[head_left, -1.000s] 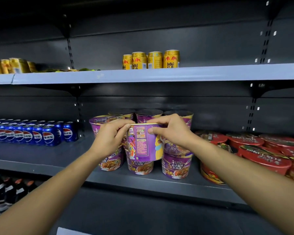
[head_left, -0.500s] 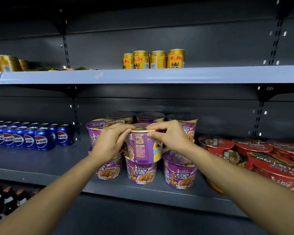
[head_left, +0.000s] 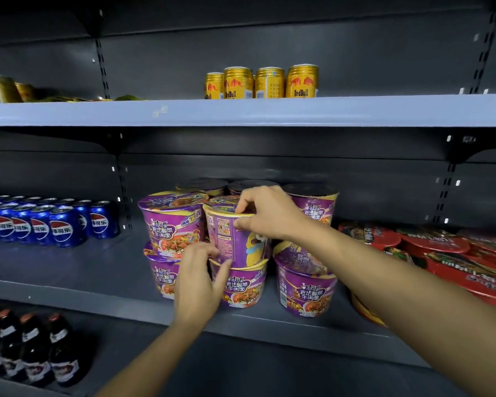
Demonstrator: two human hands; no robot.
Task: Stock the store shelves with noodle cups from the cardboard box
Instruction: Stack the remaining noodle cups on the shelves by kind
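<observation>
Purple noodle cup (head_left: 235, 233) up on second tier of middle shelf (head_left: 69, 282), base on lid of lower cup (head_left: 241, 287), printed text panel facing near-left. Right hand (head_left: 269, 213) pinching top rim, thumb on near edge, fingers (head_left: 249, 196) curled over lid. Left hand (head_left: 198, 279) low at base, fingers nearly straight and close together, touching lower wall; apparently steadying, not gripping. Step judged: seating and squaring this cup. To do well: centre base on lid beneath, check for rock, perhaps turn picture face forward to match neighbours, ease off rim last. Tight slot: left stack (head_left: 172, 219) just beside, right stack (head_left: 307, 285) just beside, more cups behind. Red bowls (head_left: 441, 253) close under right forearm; a brush could shift them. Blue cola cans (head_left: 55, 224) far left, well apart. Gold cans (head_left: 264, 81) on upper shelf (head_left: 269, 110); dark bottles (head_left: 26, 348) below. Cardboard box not in view.
</observation>
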